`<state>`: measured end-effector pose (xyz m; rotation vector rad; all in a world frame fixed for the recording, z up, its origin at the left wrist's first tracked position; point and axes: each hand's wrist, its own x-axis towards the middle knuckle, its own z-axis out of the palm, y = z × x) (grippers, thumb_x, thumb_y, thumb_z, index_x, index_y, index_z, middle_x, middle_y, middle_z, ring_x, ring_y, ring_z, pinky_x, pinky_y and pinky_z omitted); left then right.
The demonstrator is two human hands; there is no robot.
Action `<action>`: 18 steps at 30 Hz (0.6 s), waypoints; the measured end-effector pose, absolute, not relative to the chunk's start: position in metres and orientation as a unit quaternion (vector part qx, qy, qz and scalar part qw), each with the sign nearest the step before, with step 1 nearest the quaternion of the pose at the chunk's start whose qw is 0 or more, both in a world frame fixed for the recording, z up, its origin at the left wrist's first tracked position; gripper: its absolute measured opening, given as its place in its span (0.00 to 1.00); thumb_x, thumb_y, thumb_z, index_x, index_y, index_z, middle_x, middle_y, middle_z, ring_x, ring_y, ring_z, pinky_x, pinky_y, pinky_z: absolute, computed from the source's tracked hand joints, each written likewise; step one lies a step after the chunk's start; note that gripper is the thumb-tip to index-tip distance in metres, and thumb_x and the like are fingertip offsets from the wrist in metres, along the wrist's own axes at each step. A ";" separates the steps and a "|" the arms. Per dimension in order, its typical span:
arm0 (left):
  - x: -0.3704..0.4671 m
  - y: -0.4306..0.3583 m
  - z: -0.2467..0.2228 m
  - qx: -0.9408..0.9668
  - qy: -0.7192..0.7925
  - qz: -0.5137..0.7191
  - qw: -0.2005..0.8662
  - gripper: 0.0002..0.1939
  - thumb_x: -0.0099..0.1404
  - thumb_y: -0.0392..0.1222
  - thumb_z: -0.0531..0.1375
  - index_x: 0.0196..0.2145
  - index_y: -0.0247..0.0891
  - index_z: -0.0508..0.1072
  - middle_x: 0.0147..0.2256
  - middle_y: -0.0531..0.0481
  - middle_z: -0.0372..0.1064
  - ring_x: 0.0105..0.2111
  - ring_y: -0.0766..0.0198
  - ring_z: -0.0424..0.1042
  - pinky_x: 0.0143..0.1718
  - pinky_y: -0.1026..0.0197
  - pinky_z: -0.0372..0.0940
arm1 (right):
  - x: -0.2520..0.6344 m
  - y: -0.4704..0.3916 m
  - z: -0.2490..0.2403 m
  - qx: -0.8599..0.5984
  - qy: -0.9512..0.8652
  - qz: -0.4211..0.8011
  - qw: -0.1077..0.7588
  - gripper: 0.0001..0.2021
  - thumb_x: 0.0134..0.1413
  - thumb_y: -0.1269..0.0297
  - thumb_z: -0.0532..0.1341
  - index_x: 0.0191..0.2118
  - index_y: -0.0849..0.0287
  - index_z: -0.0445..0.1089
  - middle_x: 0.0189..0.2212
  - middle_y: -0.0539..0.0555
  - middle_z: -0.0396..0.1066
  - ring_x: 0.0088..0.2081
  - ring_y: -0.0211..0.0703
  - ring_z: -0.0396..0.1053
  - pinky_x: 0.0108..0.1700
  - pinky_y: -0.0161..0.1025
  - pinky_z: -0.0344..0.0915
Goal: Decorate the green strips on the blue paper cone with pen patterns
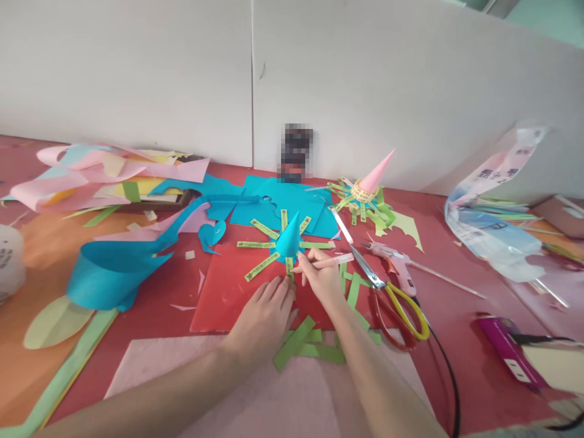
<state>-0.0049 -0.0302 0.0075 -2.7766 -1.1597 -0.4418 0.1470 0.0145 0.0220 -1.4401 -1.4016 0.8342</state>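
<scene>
A blue paper cone (288,239) stands on the red board (219,298), with several green paper strips (262,266) fanned out around its base. The strips I can see well carry small dark marks. My right hand (322,277) grips a pale pink pen (335,261), its tip at the strip nearest me. My left hand (269,309) lies flat with fingers stretched out, the fingertips at the lower end of that same strip.
Scissors (376,277) with yellow and red handles and a pink glue gun (396,264) lie to the right. Loose green strips (314,350) lie below my hands. A pink cone (376,174) stands behind; a curled blue paper band (103,277) is at left.
</scene>
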 end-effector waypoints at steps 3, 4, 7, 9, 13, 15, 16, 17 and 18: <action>-0.005 -0.030 0.009 -0.911 -0.383 -0.150 0.038 0.17 0.68 0.39 0.45 0.49 0.29 0.65 0.49 0.38 0.67 0.50 0.51 0.65 0.49 0.50 0.62 | 0.147 0.014 0.023 -0.594 -0.568 0.342 0.456 0.18 0.54 0.57 0.56 0.17 0.53 0.52 0.07 0.43 0.57 0.24 0.44 0.74 0.29 0.34 0.66; -0.005 -0.030 0.009 -0.910 -0.385 -0.150 0.033 0.17 0.68 0.40 0.45 0.48 0.30 0.65 0.49 0.38 0.67 0.50 0.51 0.65 0.49 0.50 0.62 | 0.147 0.014 0.023 -0.595 -0.565 0.343 0.457 0.18 0.54 0.58 0.56 0.17 0.53 0.52 0.07 0.43 0.57 0.24 0.44 0.74 0.29 0.34 0.66; -0.005 -0.030 0.010 -0.908 -0.390 -0.152 0.022 0.15 0.68 0.41 0.47 0.46 0.30 0.66 0.46 0.38 0.67 0.49 0.51 0.66 0.48 0.52 0.62 | 0.147 0.014 0.023 -0.591 -0.555 0.351 0.469 0.18 0.54 0.57 0.56 0.17 0.53 0.53 0.07 0.43 0.57 0.24 0.44 0.75 0.30 0.34 0.66; -0.005 -0.030 0.011 -0.907 -0.389 -0.157 0.021 0.15 0.68 0.40 0.47 0.46 0.29 0.66 0.45 0.38 0.67 0.48 0.51 0.66 0.48 0.51 0.62 | 0.147 0.015 0.022 -0.587 -0.553 0.355 0.473 0.18 0.54 0.56 0.56 0.17 0.53 0.53 0.07 0.43 0.58 0.25 0.45 0.75 0.31 0.34 0.67; -0.004 -0.031 0.010 -0.909 -0.387 -0.149 0.034 0.15 0.68 0.40 0.47 0.47 0.30 0.65 0.45 0.39 0.67 0.48 0.51 0.66 0.49 0.51 0.62 | 0.146 0.014 0.022 -0.590 -0.556 0.351 0.469 0.18 0.54 0.55 0.56 0.18 0.54 0.53 0.08 0.43 0.59 0.25 0.45 0.75 0.31 0.34 0.67; -0.005 -0.031 0.009 -0.910 -0.387 -0.142 0.037 0.16 0.68 0.40 0.47 0.47 0.30 0.65 0.45 0.40 0.67 0.48 0.51 0.66 0.49 0.51 0.62 | 0.146 0.014 0.024 -0.597 -0.556 0.342 0.466 0.18 0.54 0.56 0.56 0.18 0.54 0.53 0.07 0.43 0.58 0.25 0.45 0.75 0.30 0.34 0.66; -0.005 -0.030 0.009 -0.911 -0.386 -0.140 0.037 0.16 0.68 0.40 0.47 0.47 0.30 0.66 0.45 0.40 0.67 0.49 0.51 0.66 0.49 0.51 0.62 | 0.146 0.014 0.025 -0.602 -0.555 0.337 0.465 0.18 0.54 0.57 0.56 0.18 0.53 0.52 0.07 0.43 0.58 0.25 0.45 0.75 0.29 0.33 0.66; -0.004 -0.030 0.009 -0.911 -0.386 -0.137 0.038 0.16 0.68 0.40 0.47 0.47 0.29 0.66 0.45 0.39 0.67 0.48 0.50 0.66 0.49 0.50 0.63 | 0.146 0.013 0.026 -0.606 -0.554 0.333 0.464 0.18 0.54 0.57 0.56 0.18 0.53 0.52 0.07 0.43 0.57 0.25 0.45 0.75 0.28 0.33 0.66; -0.004 -0.030 0.009 -0.912 -0.386 -0.136 0.041 0.16 0.68 0.40 0.47 0.47 0.29 0.66 0.45 0.39 0.67 0.48 0.50 0.66 0.48 0.50 0.63 | 0.146 0.013 0.026 -0.608 -0.553 0.331 0.464 0.18 0.54 0.57 0.56 0.17 0.53 0.52 0.07 0.43 0.57 0.24 0.45 0.75 0.28 0.33 0.66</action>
